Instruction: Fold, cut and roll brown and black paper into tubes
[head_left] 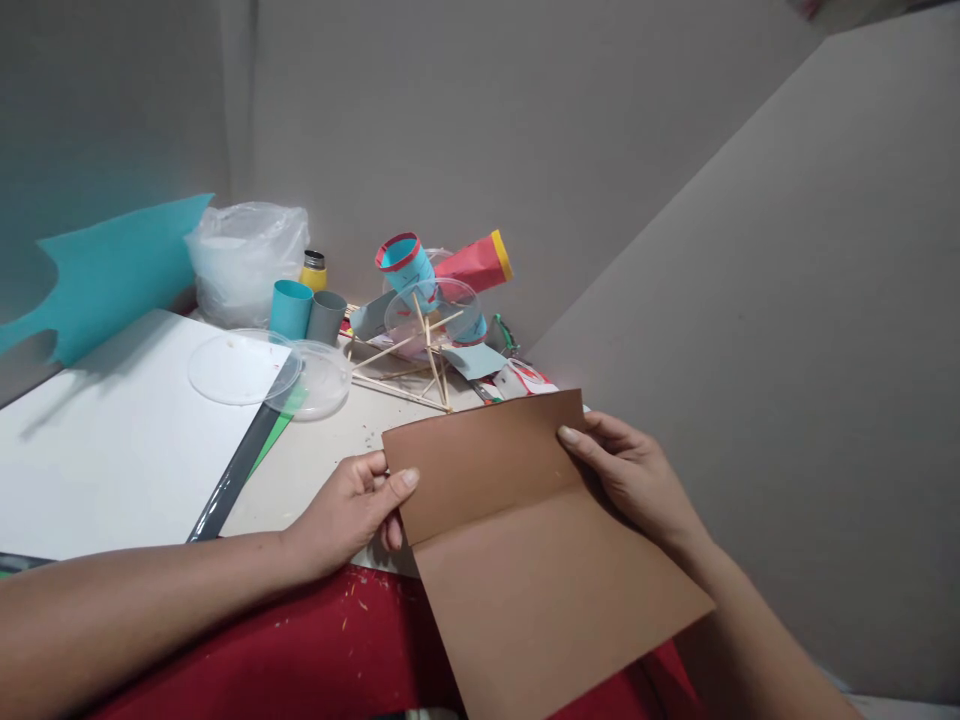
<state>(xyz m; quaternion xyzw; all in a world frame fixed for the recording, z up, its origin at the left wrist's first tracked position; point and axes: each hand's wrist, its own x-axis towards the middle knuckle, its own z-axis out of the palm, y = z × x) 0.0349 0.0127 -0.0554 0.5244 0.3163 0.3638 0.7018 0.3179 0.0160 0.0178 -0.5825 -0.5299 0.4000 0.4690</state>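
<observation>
Brown card, creased across, is held up by the near edge of the surface, over red cloth. The left hand has its grip pinching the left edge; the right hand pinches near the far right corner. Looks like folding to me; next calls for even pressure along that crease, I'd judge.

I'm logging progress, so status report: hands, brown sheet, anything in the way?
Left hand pinching brown sheet, left edge. Right hand gripping its right edge. Sheet creased across. Nearby clutter: wooden sticks beyond its far edge.
</observation>
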